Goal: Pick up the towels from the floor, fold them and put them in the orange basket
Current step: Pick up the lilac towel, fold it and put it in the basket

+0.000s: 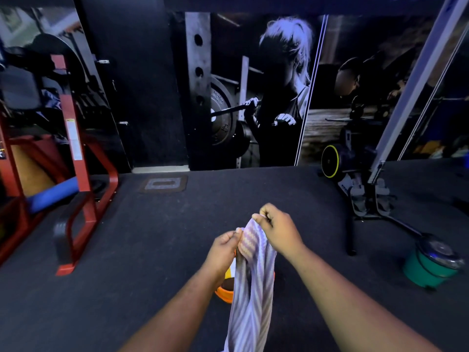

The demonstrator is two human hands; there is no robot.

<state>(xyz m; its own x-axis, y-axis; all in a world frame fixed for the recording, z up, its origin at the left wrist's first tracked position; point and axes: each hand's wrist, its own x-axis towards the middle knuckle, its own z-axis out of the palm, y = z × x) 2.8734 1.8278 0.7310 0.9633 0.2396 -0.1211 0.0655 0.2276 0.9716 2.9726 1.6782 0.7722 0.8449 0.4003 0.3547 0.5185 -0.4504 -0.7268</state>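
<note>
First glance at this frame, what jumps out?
Centre foreground: the left hand and right hand both pinch the top edge of a striped towel that hangs down in front of the person. Just behind it on the dark floor sits the orange basket, mostly hidden by the cloth. A red frame stands at left, and a green bucket at right.

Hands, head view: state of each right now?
Left hand: fingers pinch the top edge of the striped towel.
Right hand: fingers pinch the same towel's upper corner; the towel hangs down over the orange basket.
</note>
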